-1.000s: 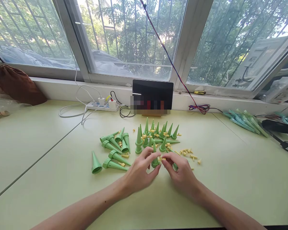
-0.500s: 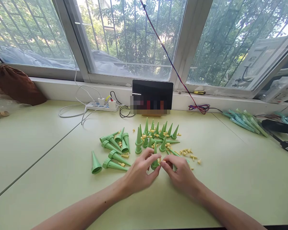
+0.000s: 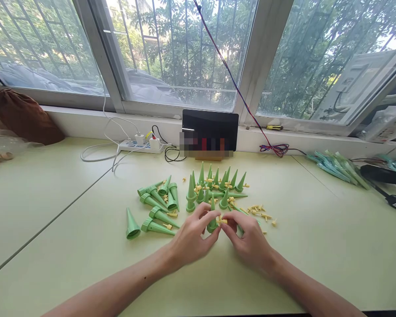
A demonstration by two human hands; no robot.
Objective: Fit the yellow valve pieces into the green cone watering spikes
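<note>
My left hand is closed around the base of an upright green plant watering spike, its tip pointing up between the fingers. My right hand pinches a small yellow valve between thumb and forefinger, against the spike's right side. Whether the valve's stem sits inside the spike I cannot tell. Just behind both hands stand several upright spikes, many with yellow valves at their sides. Left of my left hand lie several loose spikes, and one spike stands apart, tilted, its open end showing.
Loose yellow valves are scattered right of the spikes. A dark tablet stands at the back, with a power strip and cables to its left. Plastic packets and a black strap-like object lie at the right.
The yellow valve shows more clearly between the fingertips of my right hand. The spike in my left hand has shifted very slightly left; the other things have stayed put.
</note>
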